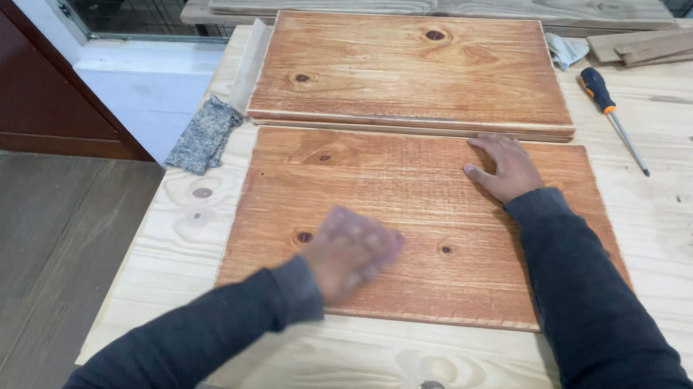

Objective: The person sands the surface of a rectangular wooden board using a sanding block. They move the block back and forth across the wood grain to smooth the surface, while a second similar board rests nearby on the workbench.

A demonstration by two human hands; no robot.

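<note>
- The bench [691,225] carries two stained boards; the near board [415,202] lies with its long axis left to right, square across the person's front.
- The far board [413,67] sits just behind it, edges nearly touching.
- The right hand [502,167] lies open and flat on the near board's far edge.
- The left hand [343,259] is blurred, pressed down on a reddish sanding sheet [370,234] at the board's near middle; this hand is the nearer one.
</note>
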